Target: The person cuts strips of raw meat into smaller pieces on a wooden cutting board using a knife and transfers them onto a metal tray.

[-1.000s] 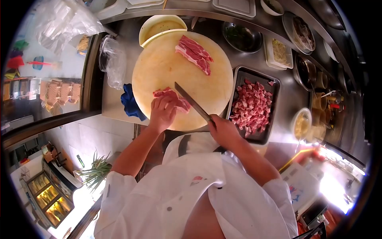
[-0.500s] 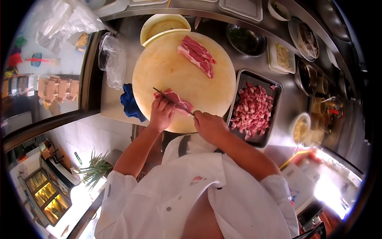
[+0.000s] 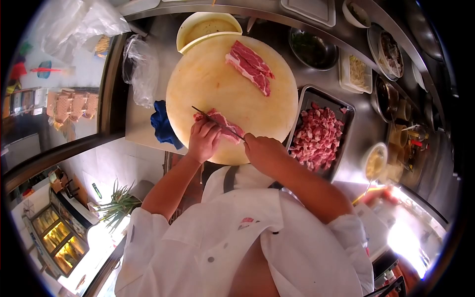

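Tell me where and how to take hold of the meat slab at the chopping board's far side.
The near end of the meat slab is probably best, pinched from the person's side: the slab lies flat on the chopping board, long and slanted, with that end closest to the right hand and nothing covering it.

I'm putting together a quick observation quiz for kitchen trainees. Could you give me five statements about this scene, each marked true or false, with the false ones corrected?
1. The right hand holds the knife. True.
2. The left hand is raised clear of everything. False: its fingers are on the near piece of meat.
3. Another slab of meat lies on the far part of the round board. True.
4. The tray holding cut-up meat is left of the board. False: it is on the right.
5. A blue cloth lies at the board's left side. True.
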`<state>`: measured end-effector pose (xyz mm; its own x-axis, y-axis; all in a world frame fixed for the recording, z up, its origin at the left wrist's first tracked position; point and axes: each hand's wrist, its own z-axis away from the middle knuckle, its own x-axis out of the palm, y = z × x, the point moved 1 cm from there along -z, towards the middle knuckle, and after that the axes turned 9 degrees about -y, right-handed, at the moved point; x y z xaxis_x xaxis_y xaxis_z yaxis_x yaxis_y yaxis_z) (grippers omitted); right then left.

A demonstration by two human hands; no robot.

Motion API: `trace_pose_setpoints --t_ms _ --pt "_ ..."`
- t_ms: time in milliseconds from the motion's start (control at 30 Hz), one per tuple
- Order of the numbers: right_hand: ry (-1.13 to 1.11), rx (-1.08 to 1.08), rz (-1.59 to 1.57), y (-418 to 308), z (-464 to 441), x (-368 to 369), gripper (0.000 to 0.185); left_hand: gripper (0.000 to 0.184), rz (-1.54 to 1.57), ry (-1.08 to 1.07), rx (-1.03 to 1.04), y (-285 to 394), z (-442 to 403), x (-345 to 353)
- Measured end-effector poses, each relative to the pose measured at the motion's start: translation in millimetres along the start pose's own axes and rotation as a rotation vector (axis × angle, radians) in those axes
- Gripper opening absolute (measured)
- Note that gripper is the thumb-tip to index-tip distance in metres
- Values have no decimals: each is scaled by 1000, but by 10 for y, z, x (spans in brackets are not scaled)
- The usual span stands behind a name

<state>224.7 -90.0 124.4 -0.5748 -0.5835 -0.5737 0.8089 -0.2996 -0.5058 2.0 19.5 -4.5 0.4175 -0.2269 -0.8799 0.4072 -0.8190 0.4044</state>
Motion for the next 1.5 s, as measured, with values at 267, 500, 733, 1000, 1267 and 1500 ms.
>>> trace_pose_setpoints --t_ms 267,500,733,1000,1267,1500 --pt "20 -49 12 26 -37 38 21 25 -3 9 5 16 -26 -1" --pt "67 -51 -36 -32 -455 220 24 25 13 -27 15 8 -37 -19" --pt "-44 15 -8 191 80 267 22 24 16 -10 32 -38 8 45" --pt "38 -26 -21 74 -172 334 24 21 -5 -47 58 -17 3 3" --pt "-1 24 -6 174 -24 440 22 20 4 37 91 11 3 22" --pt "122 -44 6 61 -273 465 21 25 -2 -25 83 24 -4 -7"
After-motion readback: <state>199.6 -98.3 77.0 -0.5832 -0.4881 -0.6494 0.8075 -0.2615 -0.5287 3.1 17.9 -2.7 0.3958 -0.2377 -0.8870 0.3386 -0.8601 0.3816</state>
